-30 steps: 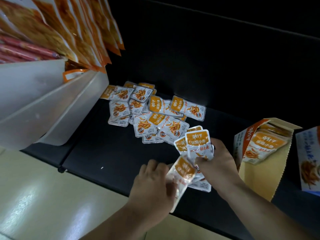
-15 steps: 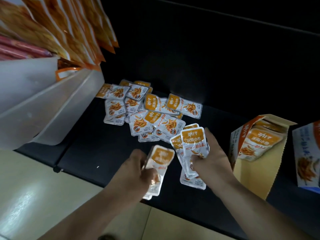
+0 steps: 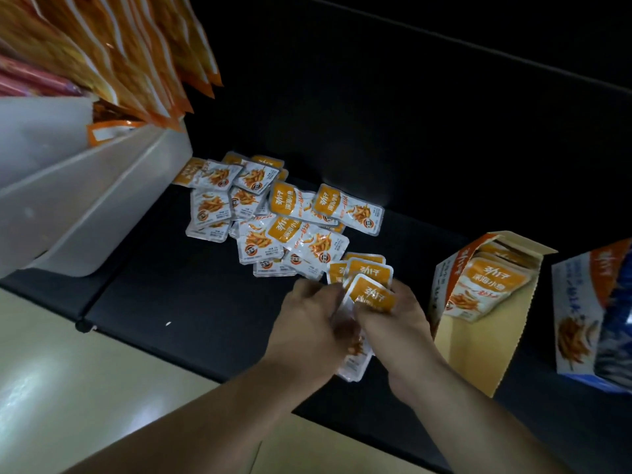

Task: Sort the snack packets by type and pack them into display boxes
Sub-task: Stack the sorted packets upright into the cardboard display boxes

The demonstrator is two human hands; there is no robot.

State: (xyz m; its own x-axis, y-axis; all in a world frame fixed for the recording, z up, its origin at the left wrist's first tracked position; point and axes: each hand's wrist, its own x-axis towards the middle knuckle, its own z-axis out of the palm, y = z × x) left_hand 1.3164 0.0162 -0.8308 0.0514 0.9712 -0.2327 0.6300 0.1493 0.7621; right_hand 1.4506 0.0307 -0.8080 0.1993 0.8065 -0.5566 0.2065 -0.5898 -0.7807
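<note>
Black shelf [image 3: 178, 302] served as the work surface, w/ everything spread within arm's reach. White bin [image 3: 85, 206] sat at far left, tilted, holding big orange bags [image 3: 136, 53], a diff product kept apart from the sort. Display box [image 3: 478, 354] stood just right of the hands, top flap open & facing the person, prob so packets could slide in upright. It already showed a row of matching orange packets inside. Blue box [image 3: 578, 323] stood beside it, partly cut off by the frame edge, contents unclear. Loose pile [image 3: 273, 220] of small orange-and-white snack packets lay mid-shelf, overlapping, not yet packed. Both hands met just in front of that pile. Left hand [image 3: 307, 323] had its fingers curled round the lower end of a fanned stack [image 3: 371, 295]. Right hand [image 3: 400, 319] gripped the same stack from the other side, thumb & fingers closed on it. This looked like squaring the edges, labels all one way, before loading into the display box.
</note>
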